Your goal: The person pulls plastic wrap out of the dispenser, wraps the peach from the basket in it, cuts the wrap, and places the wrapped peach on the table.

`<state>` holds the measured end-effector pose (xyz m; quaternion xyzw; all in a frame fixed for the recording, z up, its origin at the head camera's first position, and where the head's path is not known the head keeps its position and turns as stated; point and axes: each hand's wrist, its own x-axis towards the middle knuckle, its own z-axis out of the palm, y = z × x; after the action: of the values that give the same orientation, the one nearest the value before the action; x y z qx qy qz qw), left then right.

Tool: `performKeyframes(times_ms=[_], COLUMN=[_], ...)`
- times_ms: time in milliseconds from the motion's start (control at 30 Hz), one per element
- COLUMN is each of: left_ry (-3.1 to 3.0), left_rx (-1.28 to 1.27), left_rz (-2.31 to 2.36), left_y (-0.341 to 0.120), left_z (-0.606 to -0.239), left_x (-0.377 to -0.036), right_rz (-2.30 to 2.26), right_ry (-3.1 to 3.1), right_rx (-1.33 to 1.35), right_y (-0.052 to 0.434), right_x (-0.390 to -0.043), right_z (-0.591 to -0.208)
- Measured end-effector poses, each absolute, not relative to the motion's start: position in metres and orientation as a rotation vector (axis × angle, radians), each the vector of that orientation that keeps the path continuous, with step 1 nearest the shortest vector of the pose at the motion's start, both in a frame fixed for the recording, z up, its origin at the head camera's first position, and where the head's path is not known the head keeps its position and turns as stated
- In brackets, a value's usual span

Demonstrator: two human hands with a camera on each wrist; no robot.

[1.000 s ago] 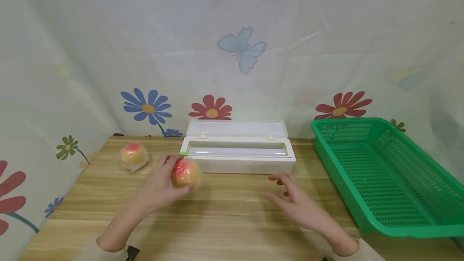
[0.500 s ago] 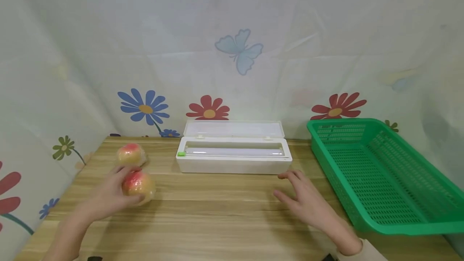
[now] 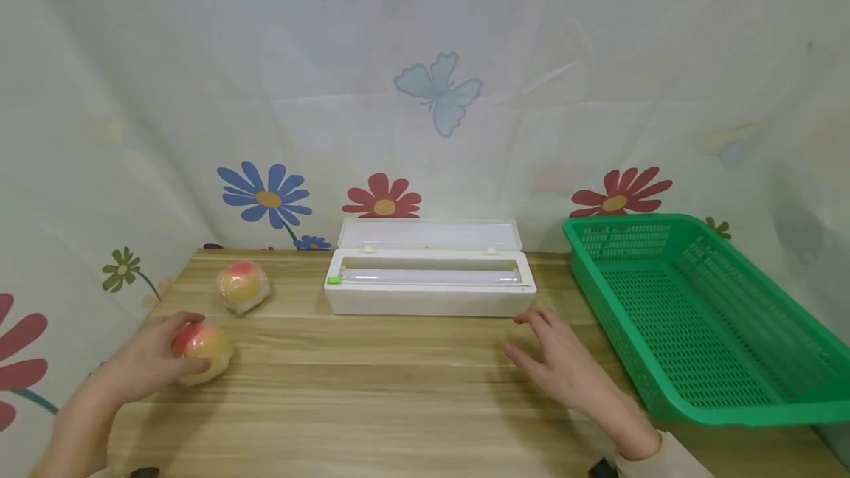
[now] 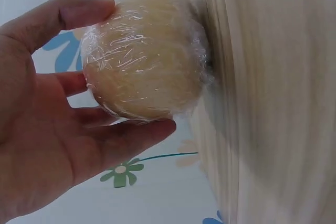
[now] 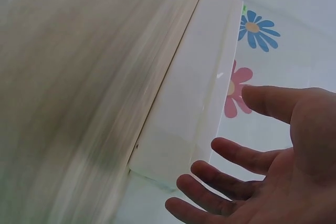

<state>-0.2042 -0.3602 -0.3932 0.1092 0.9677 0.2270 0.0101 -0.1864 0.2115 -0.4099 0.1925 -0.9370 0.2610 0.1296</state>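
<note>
At the table's left side my left hand [image 3: 149, 356] holds a red-and-yellow peach [image 3: 207, 352] wrapped in clear cling film. In the left wrist view, the thumb and fingers curve around the peach [image 4: 147, 59], whose wrapped underside is at or just above the wood; contact cannot be told. A second wrapped peach [image 3: 243, 288] sits a little behind it. My right hand [image 3: 567, 367] hovers with relaxed, spread fingers in front of the right end of a white cling film dispenser [image 3: 432, 302]. Nothing is in that hand, as the right wrist view of the hand [image 5: 262, 166] also shows.
The dispenser's clear lid [image 3: 430, 234] stands raised, with a film roll [image 3: 430, 276] inside and a green slider [image 3: 334, 280] at its left end. A green plastic basket [image 3: 690, 330] is on the right. A flower-printed cloth [image 3: 319, 94] hangs behind the wooden table [image 3: 372, 404].
My left hand has carried the peach leftward from in front of the dispenser to the table's left side. The right hand has shifted slightly to the right, its fingers still loose.
</note>
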Motion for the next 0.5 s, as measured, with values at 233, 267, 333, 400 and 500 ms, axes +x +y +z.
performKeyframes(times_ms=[233, 267, 333, 400, 500], left_ry=[3.029, 3.03, 3.028, 3.022, 3.004], left_rx=[0.405, 0.403, 0.386, 0.357, 0.311], left_rz=[0.598, 0.578, 0.54, 0.528, 0.537], left_y=[-0.355, -0.353, -0.349, -0.346, -0.342], left_z=[-0.391, -0.391, -0.39, -0.39, -0.39], left_x=[-0.206, -0.206, -0.206, -0.206, -0.206], right_rz=[0.736, 0.736, 0.738, 0.74, 0.742], right_ry=[-2.718, -2.718, -2.719, -2.719, -2.719], right_rx=[0.56, 0.558, 0.554, 0.55, 0.545], right_y=[0.214, 0.214, 0.214, 0.215, 0.215], right_x=[-0.191, -0.191, -0.192, -0.193, -0.195], right_z=[-0.411, -0.411, -0.412, -0.412, -0.412])
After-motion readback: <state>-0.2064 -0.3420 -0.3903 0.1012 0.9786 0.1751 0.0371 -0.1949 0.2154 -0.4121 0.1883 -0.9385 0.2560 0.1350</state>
